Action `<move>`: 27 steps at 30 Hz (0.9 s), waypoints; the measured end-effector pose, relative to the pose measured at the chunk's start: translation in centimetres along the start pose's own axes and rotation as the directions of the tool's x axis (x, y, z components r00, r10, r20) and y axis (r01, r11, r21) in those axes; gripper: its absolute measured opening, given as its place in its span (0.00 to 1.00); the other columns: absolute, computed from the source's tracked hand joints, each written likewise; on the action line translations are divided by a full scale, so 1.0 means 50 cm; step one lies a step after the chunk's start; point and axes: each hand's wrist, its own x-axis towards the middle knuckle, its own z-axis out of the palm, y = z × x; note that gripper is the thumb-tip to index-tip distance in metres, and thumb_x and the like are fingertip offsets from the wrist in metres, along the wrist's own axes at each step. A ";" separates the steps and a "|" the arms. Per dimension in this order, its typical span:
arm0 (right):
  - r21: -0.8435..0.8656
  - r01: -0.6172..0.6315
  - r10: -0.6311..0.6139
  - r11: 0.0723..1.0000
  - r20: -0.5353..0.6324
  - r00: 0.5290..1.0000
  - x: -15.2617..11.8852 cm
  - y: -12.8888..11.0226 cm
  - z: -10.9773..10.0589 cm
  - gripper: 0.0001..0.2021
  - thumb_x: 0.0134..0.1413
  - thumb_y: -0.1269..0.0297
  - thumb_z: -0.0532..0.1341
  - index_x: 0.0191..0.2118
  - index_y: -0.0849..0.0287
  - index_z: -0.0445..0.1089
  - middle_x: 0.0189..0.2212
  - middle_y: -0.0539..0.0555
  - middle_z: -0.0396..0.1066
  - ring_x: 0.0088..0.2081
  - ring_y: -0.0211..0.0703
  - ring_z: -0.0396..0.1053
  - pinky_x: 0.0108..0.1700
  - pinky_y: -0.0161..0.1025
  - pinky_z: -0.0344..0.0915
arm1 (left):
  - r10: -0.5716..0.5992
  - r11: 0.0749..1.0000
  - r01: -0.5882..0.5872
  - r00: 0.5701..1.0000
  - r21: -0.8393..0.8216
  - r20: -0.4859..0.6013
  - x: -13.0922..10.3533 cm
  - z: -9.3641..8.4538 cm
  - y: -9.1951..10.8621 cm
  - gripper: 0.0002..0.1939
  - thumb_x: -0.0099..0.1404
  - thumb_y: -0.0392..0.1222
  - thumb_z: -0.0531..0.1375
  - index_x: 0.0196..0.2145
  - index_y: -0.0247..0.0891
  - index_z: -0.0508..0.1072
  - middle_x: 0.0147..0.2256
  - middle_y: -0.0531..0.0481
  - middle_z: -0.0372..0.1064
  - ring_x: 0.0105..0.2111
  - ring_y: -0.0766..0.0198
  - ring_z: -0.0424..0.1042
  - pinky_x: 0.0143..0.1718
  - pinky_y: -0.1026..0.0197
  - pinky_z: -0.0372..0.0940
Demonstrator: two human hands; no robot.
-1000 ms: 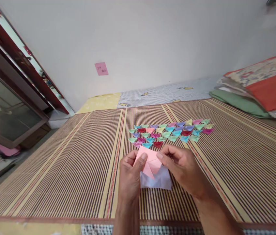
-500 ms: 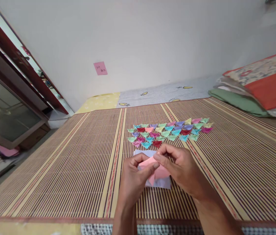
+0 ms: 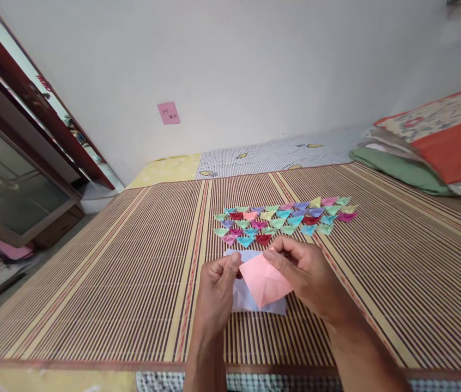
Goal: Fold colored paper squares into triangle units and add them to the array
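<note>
Pink paper (image 3: 264,283): between the two hands, in front of the person; one corner points back toward the wearer, and crease lines run across its face.
Long axis: none stands out, as the piece looks about as broad as it is long.
Right hand (image 3: 307,277): thumb on top at the upper edge of the paper, the other fingers partly hidden behind; they pinch it, and most of the sheet lies to their left and nearer the body.
Left hand (image 3: 217,284): thumb and index finger drawn close together at the left corner, with the paper to their right; whether they grip that corner, I cannot tell.
Nearer hand: the right, which overlaps the paper.
White sheet (image 3: 242,298): on the striped mat (image 3: 132,294), below the pink paper and partly covered by it in this view.
Folded paper pieces (image 3: 283,214): in rows on the mat, just beyond the hands.
</note>
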 end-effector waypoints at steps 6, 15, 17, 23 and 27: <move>0.041 -0.021 0.021 0.999 0.000 1.000 -0.001 0.007 0.000 0.16 0.65 0.55 0.62 0.29 0.57 0.66 0.24 0.46 0.60 0.25 0.35 0.56 0.25 0.34 0.53 | 0.044 0.993 -0.038 0.998 -0.110 0.049 0.004 -0.024 0.002 0.16 0.66 0.53 0.66 0.36 0.36 0.82 0.31 0.47 0.76 0.32 0.64 0.71 0.34 0.64 0.65; 0.072 -0.007 0.008 0.997 -0.008 1.000 0.004 0.014 0.009 0.16 0.64 0.54 0.62 0.28 0.57 0.67 0.23 0.45 0.59 0.24 0.35 0.55 0.24 0.33 0.52 | -0.038 0.981 0.055 0.995 -0.187 0.095 -0.004 0.016 0.016 0.15 0.58 0.48 0.72 0.27 0.36 0.75 0.21 0.54 0.68 0.20 0.70 0.64 0.23 0.67 0.59; 0.080 -0.009 0.011 0.997 -0.014 1.000 0.004 0.014 0.011 0.16 0.63 0.54 0.63 0.28 0.57 0.67 0.22 0.45 0.60 0.24 0.35 0.55 0.24 0.33 0.53 | -0.031 0.987 0.042 0.997 -0.156 0.073 -0.004 0.015 0.011 0.17 0.60 0.50 0.71 0.26 0.36 0.73 0.21 0.54 0.66 0.20 0.70 0.62 0.23 0.67 0.57; 0.096 -0.021 0.024 0.995 -0.027 0.999 0.006 0.018 0.011 0.17 0.65 0.53 0.61 0.28 0.57 0.67 0.23 0.46 0.60 0.25 0.36 0.57 0.25 0.34 0.55 | 0.037 0.999 -0.037 0.999 0.003 0.038 -0.002 0.002 0.002 0.24 0.68 0.56 0.62 0.21 0.36 0.67 0.21 0.54 0.60 0.22 0.69 0.57 0.24 0.65 0.53; 0.006 0.020 -0.019 1.000 -0.047 0.999 0.004 0.007 0.013 0.17 0.66 0.54 0.61 0.27 0.57 0.67 0.22 0.46 0.60 0.25 0.36 0.56 0.26 0.34 0.54 | 0.027 1.000 -0.026 0.997 -0.011 0.067 0.000 0.000 0.009 0.23 0.67 0.56 0.63 0.23 0.36 0.70 0.22 0.54 0.61 0.23 0.69 0.58 0.25 0.66 0.54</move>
